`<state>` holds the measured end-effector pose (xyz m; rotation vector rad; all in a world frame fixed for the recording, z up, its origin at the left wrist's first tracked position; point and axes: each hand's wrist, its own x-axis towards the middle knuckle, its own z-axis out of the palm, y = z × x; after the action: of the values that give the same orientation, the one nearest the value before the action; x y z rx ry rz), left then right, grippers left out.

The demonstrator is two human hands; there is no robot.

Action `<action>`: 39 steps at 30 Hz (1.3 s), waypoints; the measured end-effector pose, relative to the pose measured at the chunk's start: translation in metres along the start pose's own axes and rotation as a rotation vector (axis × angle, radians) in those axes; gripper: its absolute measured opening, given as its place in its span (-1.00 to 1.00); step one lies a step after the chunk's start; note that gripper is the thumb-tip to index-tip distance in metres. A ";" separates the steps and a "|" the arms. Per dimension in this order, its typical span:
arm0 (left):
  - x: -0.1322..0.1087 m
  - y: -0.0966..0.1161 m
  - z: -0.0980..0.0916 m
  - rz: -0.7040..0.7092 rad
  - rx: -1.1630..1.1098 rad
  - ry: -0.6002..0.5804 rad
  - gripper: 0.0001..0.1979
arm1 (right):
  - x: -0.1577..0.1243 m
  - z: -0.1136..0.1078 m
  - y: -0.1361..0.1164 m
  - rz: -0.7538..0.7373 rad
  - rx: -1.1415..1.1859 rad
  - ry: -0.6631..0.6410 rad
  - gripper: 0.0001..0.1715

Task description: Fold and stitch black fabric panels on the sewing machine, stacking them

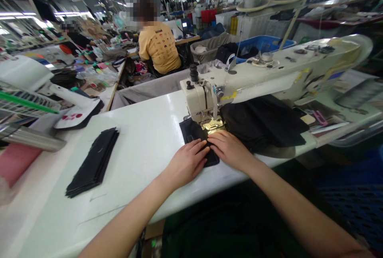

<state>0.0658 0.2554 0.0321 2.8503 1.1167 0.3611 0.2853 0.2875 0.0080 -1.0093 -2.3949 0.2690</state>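
A small dark fabric piece lies under the presser foot of a white sewing machine, partly covered by my fingers. My left hand rests flat on its near part, fingers stretched out. Close to the brass-coloured plate by the needle, my right hand presses on the same piece with its fingers extended. The two hands' fingertips nearly meet. To the right, a larger dark cloth is heaped beneath the machine arm and against my right wrist's far side.
A stack of dark fabric pieces lies on the white table at left. Beyond it stands a white fan-like device. A blue basket is behind the machine, and a person in a yellow shirt sits further back.
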 end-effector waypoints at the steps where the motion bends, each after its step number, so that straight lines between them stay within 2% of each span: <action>1: 0.001 -0.002 -0.001 0.000 -0.004 0.002 -0.64 | 0.002 0.001 0.001 -0.003 0.004 -0.001 -0.73; 24: -0.003 -0.003 0.004 -0.003 -0.022 0.029 -0.62 | -0.001 0.006 0.002 0.015 -0.011 0.025 -0.73; 28: -0.005 -0.003 0.008 -0.050 -0.015 0.012 -0.60 | -0.002 0.008 0.002 0.026 -0.006 0.039 -0.71; 32: -0.006 -0.002 0.014 -0.198 0.038 -0.010 -0.42 | -0.002 0.008 -0.001 0.035 -0.006 0.036 -0.71; 35: -0.013 0.004 0.011 -0.261 0.043 -0.052 -0.35 | -0.006 0.007 -0.005 0.030 -0.017 0.040 -0.72; 39: -0.036 0.021 0.000 -0.224 0.015 -0.089 -0.35 | -0.017 0.007 -0.009 0.015 -0.029 0.089 -0.73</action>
<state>0.0536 0.2157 0.0279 2.6846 1.4062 0.2107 0.2855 0.2693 -0.0011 -1.0307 -2.3183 0.1910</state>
